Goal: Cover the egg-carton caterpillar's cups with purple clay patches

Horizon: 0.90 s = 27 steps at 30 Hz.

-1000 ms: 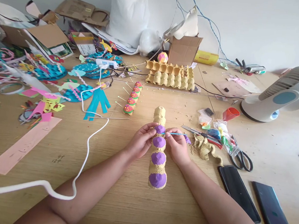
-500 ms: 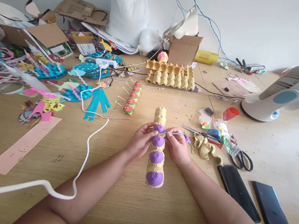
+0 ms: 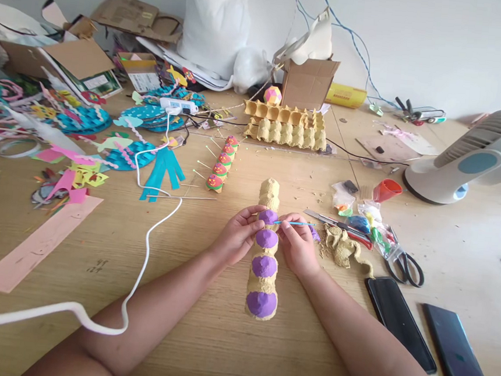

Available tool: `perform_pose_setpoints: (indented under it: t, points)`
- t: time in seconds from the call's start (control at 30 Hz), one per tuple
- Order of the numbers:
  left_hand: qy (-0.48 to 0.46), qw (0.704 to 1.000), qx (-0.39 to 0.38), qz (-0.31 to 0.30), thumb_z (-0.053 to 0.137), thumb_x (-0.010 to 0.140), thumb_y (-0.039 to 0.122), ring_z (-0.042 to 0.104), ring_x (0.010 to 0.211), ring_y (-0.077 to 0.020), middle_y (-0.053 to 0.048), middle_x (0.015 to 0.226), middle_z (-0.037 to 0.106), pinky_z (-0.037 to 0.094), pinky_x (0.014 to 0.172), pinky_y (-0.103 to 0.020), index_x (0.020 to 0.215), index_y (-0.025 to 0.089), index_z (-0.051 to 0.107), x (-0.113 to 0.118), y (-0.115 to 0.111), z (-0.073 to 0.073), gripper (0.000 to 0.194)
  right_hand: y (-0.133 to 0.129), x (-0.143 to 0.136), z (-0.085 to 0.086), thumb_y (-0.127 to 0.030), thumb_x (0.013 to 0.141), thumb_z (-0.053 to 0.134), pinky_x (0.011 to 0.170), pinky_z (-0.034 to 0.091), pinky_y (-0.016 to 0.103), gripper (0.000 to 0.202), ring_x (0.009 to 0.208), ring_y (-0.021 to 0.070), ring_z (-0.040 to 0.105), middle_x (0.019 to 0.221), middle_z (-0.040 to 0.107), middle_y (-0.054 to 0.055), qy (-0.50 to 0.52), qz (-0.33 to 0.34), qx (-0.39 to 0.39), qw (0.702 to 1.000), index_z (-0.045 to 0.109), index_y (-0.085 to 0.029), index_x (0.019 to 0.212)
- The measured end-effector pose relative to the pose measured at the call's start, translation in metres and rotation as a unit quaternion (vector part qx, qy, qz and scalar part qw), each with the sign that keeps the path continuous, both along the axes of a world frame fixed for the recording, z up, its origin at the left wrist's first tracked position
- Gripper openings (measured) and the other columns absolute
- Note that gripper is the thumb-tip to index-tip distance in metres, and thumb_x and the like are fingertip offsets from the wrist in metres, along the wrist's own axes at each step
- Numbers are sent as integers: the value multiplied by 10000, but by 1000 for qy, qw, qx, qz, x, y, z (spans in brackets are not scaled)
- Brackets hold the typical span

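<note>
A strip of tan egg-carton cups (image 3: 263,283) stands out in front of me, several of its bumps covered in purple clay. My left hand (image 3: 241,234) pinches its left edge beside the upper purple bump. In my right hand (image 3: 296,242) is a thin blue stick (image 3: 304,224), its left tip at that same purple bump. The strip's far end is a bare tan cup. A piece of purple clay (image 3: 315,233) lies just right of my right hand.
A red and green caterpillar (image 3: 221,165) lies beyond my left hand. A utility knife (image 3: 333,220), black scissors (image 3: 408,269), clay bags and two dark phones (image 3: 401,321) lie right. Egg cartons (image 3: 290,134) and a white fan (image 3: 467,163) are farther back. A white cable (image 3: 147,243) crosses left.
The near end of the strip has shifted slightly right and towards me. The blue stick has moved a little right. Both hands keep their hold.
</note>
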<state>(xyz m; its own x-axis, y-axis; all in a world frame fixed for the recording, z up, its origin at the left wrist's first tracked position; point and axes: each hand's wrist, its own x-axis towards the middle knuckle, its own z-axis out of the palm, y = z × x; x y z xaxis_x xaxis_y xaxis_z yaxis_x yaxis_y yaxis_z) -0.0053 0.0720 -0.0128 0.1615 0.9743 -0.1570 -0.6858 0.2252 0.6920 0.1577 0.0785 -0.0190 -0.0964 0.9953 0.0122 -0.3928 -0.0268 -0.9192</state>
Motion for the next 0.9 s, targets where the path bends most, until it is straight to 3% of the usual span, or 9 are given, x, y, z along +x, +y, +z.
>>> perform_pose_setpoints:
  t: [0.1, 0.47, 0.7, 0.9]
  points:
    - [-6, 1000, 1, -4, 944, 705, 298, 686, 698, -88, -26, 961, 790, 531, 650, -205, 1095, 192, 735, -1, 0, 1, 455, 0, -1, 1, -456, 801, 821, 742, 484, 316, 297, 731, 158, 550, 817, 602, -20, 17, 3, -8, 1000, 601, -264, 855]
    - [19, 998, -10, 60, 964, 641, 242, 726, 813, -130, -14, 915, 795, 542, 738, -241, 950, 202, 736, 3, 0, -4, 386, -2, -2, -1, -445, 817, 826, 756, 459, 310, 268, 751, 157, 546, 831, 604, -20, 5, 23, 9, 1000, 632, -264, 851]
    - [-5, 1000, -2, 17, 945, 700, 334, 711, 784, -120, -12, 943, 791, 562, 717, -244, 1018, 212, 738, 0, -2, -1, 399, -1, -1, -4, -425, 811, 853, 760, 441, 294, 253, 751, 145, 541, 836, 617, -27, 35, 21, 5, 999, 661, -266, 855]
    - [8, 999, -14, 48, 990, 597, 219, 715, 764, -97, 2, 888, 790, 534, 688, -192, 994, 203, 734, 3, 1, -4, 473, -2, -2, -2, -424, 802, 860, 772, 450, 296, 259, 783, 153, 551, 863, 626, -19, 18, 18, 9, 1000, 665, -263, 857]
